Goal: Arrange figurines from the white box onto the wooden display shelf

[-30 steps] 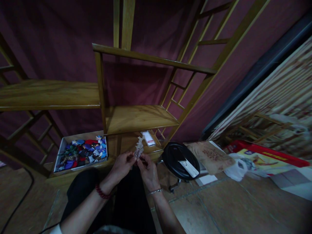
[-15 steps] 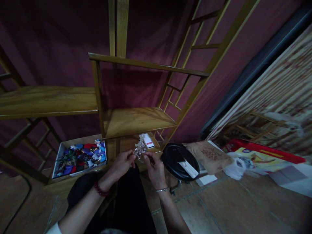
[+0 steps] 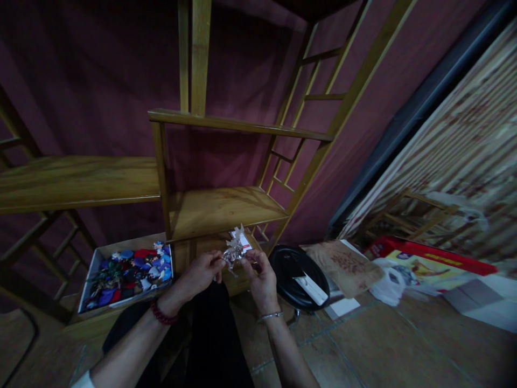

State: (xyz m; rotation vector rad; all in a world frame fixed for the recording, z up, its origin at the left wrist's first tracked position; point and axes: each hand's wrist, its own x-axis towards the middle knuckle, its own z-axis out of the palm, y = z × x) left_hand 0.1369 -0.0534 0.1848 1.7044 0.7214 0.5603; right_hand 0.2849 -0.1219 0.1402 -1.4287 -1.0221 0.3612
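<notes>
Between my hands is a small, spiky, silvery-beige figurine (image 3: 233,249), too blurred to make out finely. My left hand (image 3: 205,269), with a dark red bead bracelet above it, pinches the left side. On the right side, my right hand (image 3: 259,272) grips it with thumb and fingers; a thin silver bangle circles that wrist. Just behind the figurine a phone (image 3: 244,242) with a lit screen lies on the low wooden shelf, partly covered by it. To the left, a white open box (image 3: 86,285) holds several small colourful figures in blue, red, green and purple.
A wooden shelf unit (image 3: 226,210) stands against the purple wall ahead. To my right are a round black stool (image 3: 288,269) with a white packet (image 3: 313,291) on it, a brown paper bag (image 3: 343,264), a white plastic bag (image 3: 388,283) and a red-yellow box (image 3: 436,264).
My view has tilted up slightly, so the shelf and box sit lower. The figurine has turned a little between my fingers and now covers more of the phone. Both hands keep hold.
</notes>
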